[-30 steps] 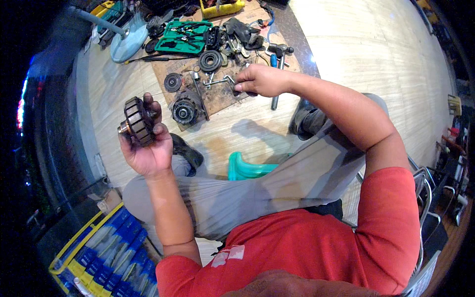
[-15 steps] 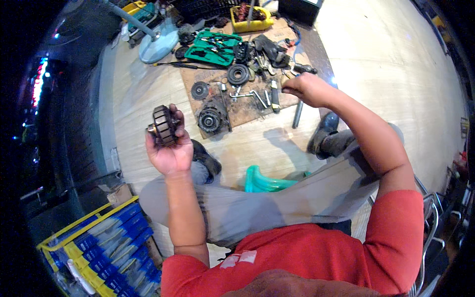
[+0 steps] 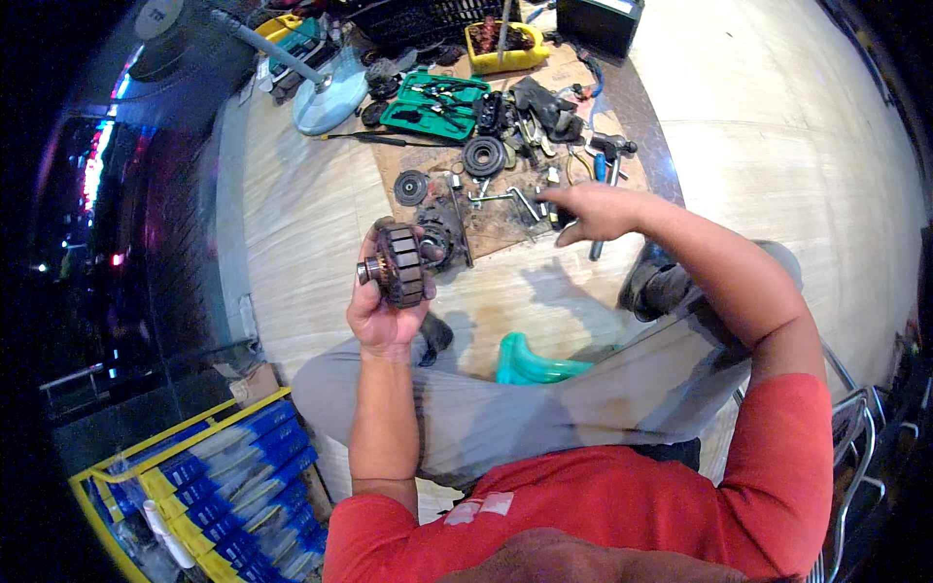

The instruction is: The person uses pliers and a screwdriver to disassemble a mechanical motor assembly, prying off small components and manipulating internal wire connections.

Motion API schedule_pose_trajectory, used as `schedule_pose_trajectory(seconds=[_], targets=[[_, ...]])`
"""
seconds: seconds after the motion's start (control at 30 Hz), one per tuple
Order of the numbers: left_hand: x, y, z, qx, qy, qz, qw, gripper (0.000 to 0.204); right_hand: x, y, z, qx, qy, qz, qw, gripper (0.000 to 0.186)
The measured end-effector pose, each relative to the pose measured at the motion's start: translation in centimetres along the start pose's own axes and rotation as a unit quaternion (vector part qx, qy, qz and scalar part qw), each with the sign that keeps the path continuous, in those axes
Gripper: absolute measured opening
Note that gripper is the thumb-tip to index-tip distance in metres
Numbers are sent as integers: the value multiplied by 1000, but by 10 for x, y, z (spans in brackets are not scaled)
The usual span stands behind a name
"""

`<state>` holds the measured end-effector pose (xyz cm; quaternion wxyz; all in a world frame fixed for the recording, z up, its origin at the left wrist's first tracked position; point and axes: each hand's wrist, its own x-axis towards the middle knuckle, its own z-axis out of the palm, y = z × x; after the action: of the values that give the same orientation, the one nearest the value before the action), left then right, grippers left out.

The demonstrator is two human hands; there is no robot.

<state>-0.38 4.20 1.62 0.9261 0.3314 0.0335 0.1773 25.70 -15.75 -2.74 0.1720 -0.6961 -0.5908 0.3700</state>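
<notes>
My left hand [image 3: 387, 328] is closed around a dark, ridged motor armature [image 3: 400, 267] with a shiny end and copper-coloured windings. It is held up over the floor, partly in front of a greasy round housing [image 3: 445, 236] on the cardboard. My right hand [image 3: 604, 211] is over the cardboard's near right part, fingers stretched toward the left and thumb apart, with nothing seen in it. Beneath its fingertips lies a black-handled tool, mostly covered, beside a bent metal wrench [image 3: 522, 201]. Whether the fingers touch the tool I cannot tell.
Stained cardboard [image 3: 505, 240] bears a black pulley [image 3: 483, 155], a smaller disc [image 3: 410, 188], a hammer [image 3: 614, 146] and a green tool case [image 3: 434, 105]. Behind are a yellow container [image 3: 507, 60] and pale round stand base [image 3: 330, 102]. A green plastic stool [image 3: 530, 361] is by my legs.
My left hand has brought the armature to the right and slightly lower. My right hand has lowered toward me, its fingers spreading from a closed shape. The view has shifted slightly.
</notes>
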Motion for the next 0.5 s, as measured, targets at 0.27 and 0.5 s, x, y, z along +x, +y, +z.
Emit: schedule_pose_trajectory(seconds=[0.27, 0.5], targets=[[4, -30, 30, 110, 51, -84, 989, 83, 9, -49, 27, 210, 72, -188, 957, 68], [3, -34, 31, 246, 41, -130, 960, 80, 2, -59, 6, 272, 39, -118, 954, 29]])
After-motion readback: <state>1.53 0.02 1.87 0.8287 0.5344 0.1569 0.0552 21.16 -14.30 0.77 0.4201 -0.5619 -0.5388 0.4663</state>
